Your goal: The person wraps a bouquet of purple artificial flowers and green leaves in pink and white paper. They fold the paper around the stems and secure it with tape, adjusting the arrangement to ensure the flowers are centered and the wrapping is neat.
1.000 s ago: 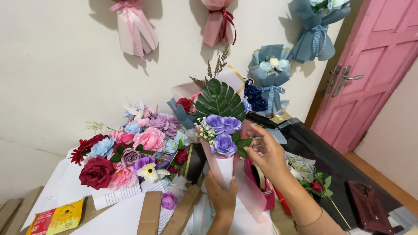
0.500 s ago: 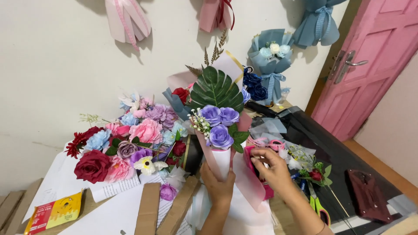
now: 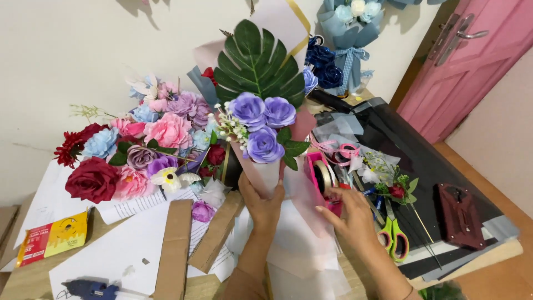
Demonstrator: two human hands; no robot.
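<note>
Left hand curled tight around wrapped bouquet base, held upright over bench | right hand low, fingers pinching at pink tape dispenser just beside wrap

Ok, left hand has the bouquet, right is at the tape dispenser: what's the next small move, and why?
Probably pull a short strip of tape off the pink dispenser. The right hand already rests on it, while the left hand grips the bouquet by its wrapped base, and the pink wrap beside it hangs loose.
</note>
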